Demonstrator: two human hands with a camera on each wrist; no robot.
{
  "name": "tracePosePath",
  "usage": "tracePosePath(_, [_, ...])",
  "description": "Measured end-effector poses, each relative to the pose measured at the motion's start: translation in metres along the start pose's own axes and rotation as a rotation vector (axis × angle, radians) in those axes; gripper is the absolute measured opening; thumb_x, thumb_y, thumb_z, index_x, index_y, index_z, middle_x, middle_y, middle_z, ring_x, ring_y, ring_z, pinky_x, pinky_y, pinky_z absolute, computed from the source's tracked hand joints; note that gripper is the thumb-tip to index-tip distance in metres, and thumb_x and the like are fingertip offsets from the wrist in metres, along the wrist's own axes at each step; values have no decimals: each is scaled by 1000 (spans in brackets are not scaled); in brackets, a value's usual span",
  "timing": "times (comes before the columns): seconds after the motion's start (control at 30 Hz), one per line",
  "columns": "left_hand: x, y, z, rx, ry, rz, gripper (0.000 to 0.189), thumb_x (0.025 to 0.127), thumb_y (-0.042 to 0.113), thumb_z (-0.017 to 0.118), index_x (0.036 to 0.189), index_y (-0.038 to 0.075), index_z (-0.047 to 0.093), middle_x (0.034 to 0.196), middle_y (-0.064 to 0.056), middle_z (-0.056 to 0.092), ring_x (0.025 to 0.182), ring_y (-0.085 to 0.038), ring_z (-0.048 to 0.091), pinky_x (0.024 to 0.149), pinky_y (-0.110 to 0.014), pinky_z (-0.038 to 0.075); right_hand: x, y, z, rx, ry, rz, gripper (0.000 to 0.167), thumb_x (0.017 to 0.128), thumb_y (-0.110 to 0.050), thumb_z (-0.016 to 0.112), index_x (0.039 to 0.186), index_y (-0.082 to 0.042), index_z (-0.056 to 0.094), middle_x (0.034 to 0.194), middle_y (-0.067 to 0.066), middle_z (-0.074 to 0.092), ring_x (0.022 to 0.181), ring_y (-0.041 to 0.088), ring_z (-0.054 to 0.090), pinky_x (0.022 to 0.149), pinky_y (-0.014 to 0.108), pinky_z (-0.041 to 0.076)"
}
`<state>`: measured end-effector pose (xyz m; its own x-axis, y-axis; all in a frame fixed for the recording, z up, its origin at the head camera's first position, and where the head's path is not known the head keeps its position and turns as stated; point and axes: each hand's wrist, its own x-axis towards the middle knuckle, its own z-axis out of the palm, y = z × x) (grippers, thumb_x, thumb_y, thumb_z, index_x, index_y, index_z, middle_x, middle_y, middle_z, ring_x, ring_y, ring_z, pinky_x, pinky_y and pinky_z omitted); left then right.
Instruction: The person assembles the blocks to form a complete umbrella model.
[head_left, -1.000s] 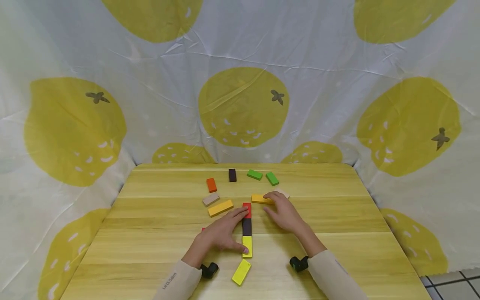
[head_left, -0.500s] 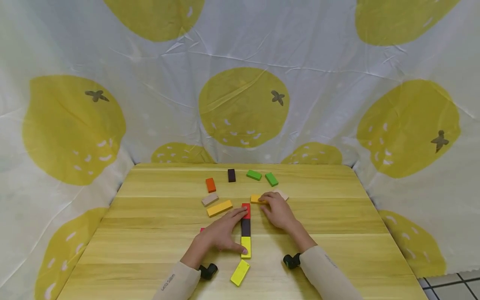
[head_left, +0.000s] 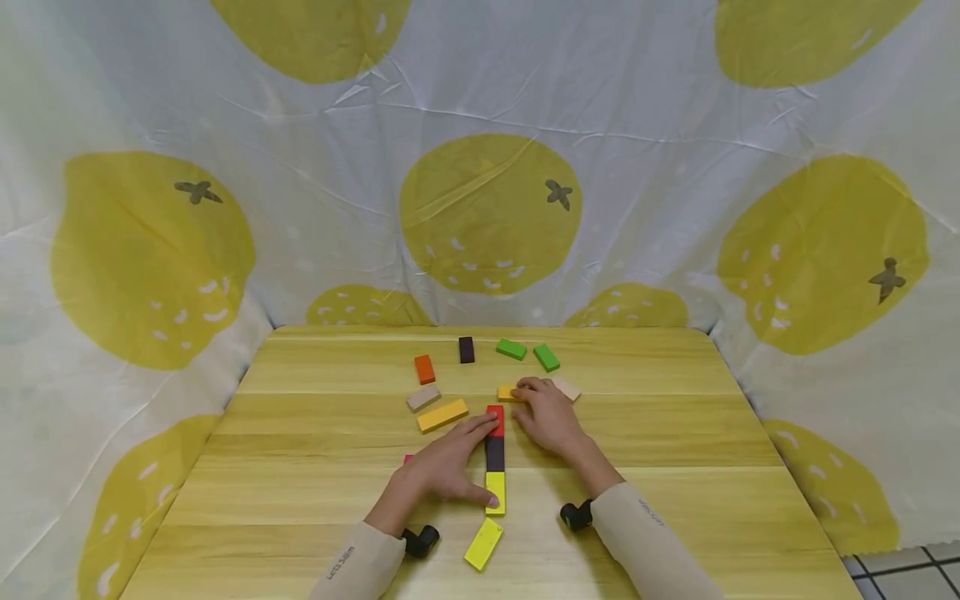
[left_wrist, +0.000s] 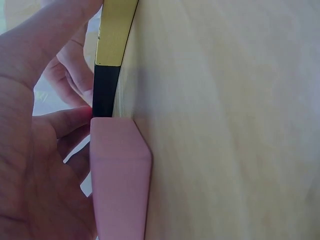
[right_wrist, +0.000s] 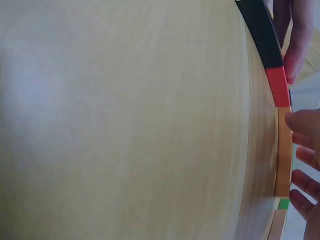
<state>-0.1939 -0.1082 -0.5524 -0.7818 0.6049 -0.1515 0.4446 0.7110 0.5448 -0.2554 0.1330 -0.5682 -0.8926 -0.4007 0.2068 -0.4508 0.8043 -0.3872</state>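
Three flat blocks lie end to end in a line: a red block (head_left: pixel 495 411), a dark block (head_left: pixel 495 455) and a yellow block (head_left: pixel 495 483). My left hand (head_left: pixel 446 463) spans this row from its left side, thumb on the yellow block and fingertips on the red one. Just beyond the red end, to the right, lies an orange-yellow block (head_left: pixel 506 392). Over it reaches my right hand (head_left: pixel 553 419), with fingers touching its top; the hand hides its right part. In the right wrist view the thumb overlaps that orange-yellow block (right_wrist: pixel 283 160).
A loose yellow block (head_left: pixel 483 544) sits nearest me. Beside the left wrist is a pink block (left_wrist: pixel 120 175). Farther back lie another orange-yellow block (head_left: pixel 442 416), pale blocks (head_left: pixel 423 398), an orange block (head_left: pixel 424 369), a dark block (head_left: pixel 467 350) and green blocks (head_left: pixel 512 349).
My right hand has moved left, and the orange-yellow block under it has shifted slightly left too. My left hand has stayed on the row.
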Motion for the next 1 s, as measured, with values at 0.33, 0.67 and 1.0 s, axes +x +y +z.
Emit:
tracePosePath(0.33, [-1,1,-2,-12,-8,-4,123,69,72,83,165,23,25,173,10,18,158,-20,24,123,-47,36,-8,-12,1,37,-58,-12,47,101,-31,66,138,-1,63,147,11,58,138,32,48,115,48,44])
tracePosePath(0.67, [1,-3,2,-23,1,28,124,69,73,83,166,21,25,173,8,18,158,-22,24,123,-48,36,-14,-14,-1,23,-75,-57,49,103,-36,62,142,-7,61,148,11,56,139,32,47,116,48,42])
tracePosePath(1.0, [1,-2,1,-17,-4,19,124,69,74,82,165,20,26,172,9,17,158,-21,23,123,-48,35,-16,-14,1,0,-91,-54,59,99,-45,61,144,-7,60,151,9,55,140,31,46,116,48,42])
